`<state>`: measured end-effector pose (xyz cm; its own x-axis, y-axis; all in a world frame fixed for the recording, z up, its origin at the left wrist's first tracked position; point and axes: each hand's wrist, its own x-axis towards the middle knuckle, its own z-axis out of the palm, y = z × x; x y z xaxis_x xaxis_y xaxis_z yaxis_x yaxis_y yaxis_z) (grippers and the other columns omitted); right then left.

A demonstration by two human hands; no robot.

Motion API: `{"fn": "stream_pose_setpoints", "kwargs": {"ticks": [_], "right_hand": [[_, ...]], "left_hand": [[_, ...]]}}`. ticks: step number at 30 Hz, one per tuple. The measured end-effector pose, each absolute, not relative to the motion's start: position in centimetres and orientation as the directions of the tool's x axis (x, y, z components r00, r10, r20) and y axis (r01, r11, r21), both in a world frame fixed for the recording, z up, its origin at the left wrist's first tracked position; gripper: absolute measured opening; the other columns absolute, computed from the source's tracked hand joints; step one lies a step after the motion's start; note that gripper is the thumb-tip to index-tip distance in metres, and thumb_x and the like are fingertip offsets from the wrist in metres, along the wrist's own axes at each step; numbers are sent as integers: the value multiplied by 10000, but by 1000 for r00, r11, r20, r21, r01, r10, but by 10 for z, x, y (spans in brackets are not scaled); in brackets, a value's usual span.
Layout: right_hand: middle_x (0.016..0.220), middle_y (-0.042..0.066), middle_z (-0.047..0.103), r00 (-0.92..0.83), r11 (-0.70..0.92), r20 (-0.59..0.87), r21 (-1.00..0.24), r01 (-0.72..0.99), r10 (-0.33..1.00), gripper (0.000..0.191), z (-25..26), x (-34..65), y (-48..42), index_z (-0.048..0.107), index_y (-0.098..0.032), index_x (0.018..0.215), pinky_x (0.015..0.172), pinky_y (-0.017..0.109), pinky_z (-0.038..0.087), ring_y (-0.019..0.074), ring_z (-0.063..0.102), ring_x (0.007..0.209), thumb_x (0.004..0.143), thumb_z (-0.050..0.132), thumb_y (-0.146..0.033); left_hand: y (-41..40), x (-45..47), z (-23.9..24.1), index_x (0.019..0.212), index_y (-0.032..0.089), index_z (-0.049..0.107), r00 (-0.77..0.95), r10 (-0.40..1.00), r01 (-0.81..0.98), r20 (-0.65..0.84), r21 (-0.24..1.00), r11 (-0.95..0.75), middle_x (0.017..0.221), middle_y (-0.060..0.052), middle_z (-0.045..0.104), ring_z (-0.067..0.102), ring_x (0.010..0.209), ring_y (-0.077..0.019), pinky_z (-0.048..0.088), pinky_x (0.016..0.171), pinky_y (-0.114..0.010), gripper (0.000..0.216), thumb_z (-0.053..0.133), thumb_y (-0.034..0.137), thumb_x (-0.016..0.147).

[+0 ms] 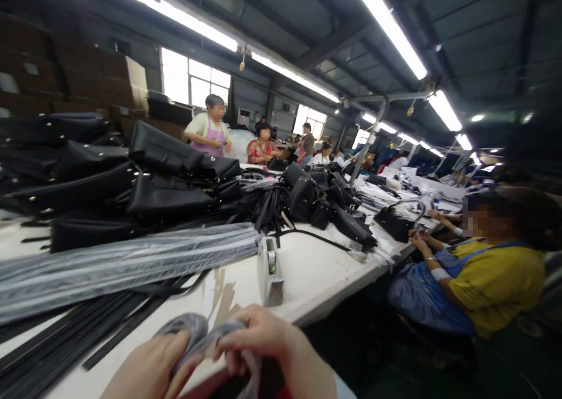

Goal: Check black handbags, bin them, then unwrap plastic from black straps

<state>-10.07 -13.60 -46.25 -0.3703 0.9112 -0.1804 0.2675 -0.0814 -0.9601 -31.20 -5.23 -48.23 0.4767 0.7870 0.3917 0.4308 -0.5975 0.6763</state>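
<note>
At the table's near edge, my left hand [151, 361] and my right hand [267, 343] are both closed on a dark strap in cloudy plastic wrap [193, 327]. The strap bends in a loop above my left fingers, and its lower part hangs below my right hand. My right fingers pinch it, though their tips are partly blurred. Just beyond my hands stands a white tape dispenser [264, 273]. Left of it lies a long bundle of plastic-wrapped straps [132, 261], with bare black straps [83, 334] in front.
Black bags [171, 194] are piled at the back left, and more black bags [302, 200] stand further along the white table [307, 270]. Brown paper strips [226, 296] lie by the dispenser. A person in a yellow top [496, 287] sits at the right; others work across the table.
</note>
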Motion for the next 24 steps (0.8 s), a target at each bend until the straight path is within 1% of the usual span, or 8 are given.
{"fn": "stream_pose_setpoints", "kwargs": {"ticks": [2,5,8,11,14,17,20,24], "right_hand": [[698,2,586,-181,30,-81,-844,535,980,290,-467,-91,-126,660,-143,861,640,237,426,124,544,653,835,603,-426],[817,35,624,-98,156,125,-654,741,987,234,-482,-86,-112,658,-157,881,768,262,406,154,552,809,859,583,-378],[870,42,632,-111,212,190,-678,704,976,238,-495,-89,-108,647,-159,972,777,266,405,157,554,826,882,544,-354],[824,22,620,-74,178,170,-751,635,983,267,-507,-100,-110,637,-155,978,698,253,401,146,538,750,837,601,-379],[720,-8,581,-59,100,81,-836,540,995,268,-519,-125,-117,630,-161,979,636,245,386,126,506,663,844,584,-388],[571,-34,499,-213,-43,-115,-948,315,970,337,-522,-158,-126,629,-148,909,544,232,366,101,457,526,905,459,-439],[527,-53,480,-453,-210,-146,-973,-94,880,372,-507,-173,-133,592,-148,908,523,239,395,85,427,434,879,472,-498],[489,-100,331,-427,-315,-113,-841,-439,897,295,-479,-150,-131,574,-165,880,575,263,433,59,254,366,889,432,-423]], "left_hand": [[-61,-308,-477,624,222,652,608,789,434,81,799,-416,575,-43,644,592,546,-203,452,518,-274,504,450,666,751],[-60,-305,-466,594,160,606,651,656,366,-382,915,170,342,27,385,345,329,-120,311,386,-239,632,341,694,802],[-50,-311,-456,602,136,592,681,518,170,-517,800,575,309,92,208,150,291,-63,320,399,-220,647,281,644,856],[-40,-319,-444,639,114,598,719,476,38,-506,713,701,338,101,210,131,303,-49,406,464,-227,631,257,572,906],[-31,-318,-432,764,84,621,741,576,-147,-345,754,640,408,99,239,193,335,-53,465,558,-253,550,284,484,937],[-28,-306,-435,887,98,598,571,818,-345,-67,885,313,573,28,440,437,506,-105,487,743,-329,463,317,464,933],[-36,-294,-459,863,149,551,387,893,-67,229,973,-220,767,-42,552,519,723,-179,446,777,-336,401,376,508,900],[-56,-296,-494,855,181,550,640,721,318,264,764,-561,789,-54,571,527,727,-206,394,711,-318,378,338,489,910]]}}
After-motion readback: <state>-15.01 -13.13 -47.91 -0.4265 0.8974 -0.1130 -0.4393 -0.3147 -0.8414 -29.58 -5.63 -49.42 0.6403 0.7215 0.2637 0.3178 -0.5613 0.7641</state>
